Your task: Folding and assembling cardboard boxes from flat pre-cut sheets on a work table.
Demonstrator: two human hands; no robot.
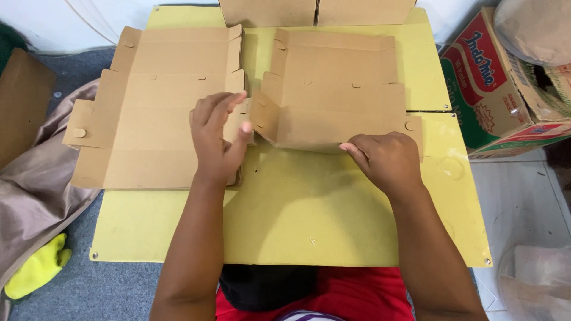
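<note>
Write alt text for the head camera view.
Two bare hands work on a flat brown cardboard box blank on a yellow table: the right hand presses its near edge, while the left hand rests on a second blank alongside.

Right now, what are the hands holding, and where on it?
The right hand pinches the near edge of the right-hand cardboard blank; the left hand presses flat near its left flap, not gripping.

Printed carton (496,89), red, green and white, stands right of the yellow desk (333,208). Two plain brown boxes (315,12) stand at the desk's far edge.
</note>
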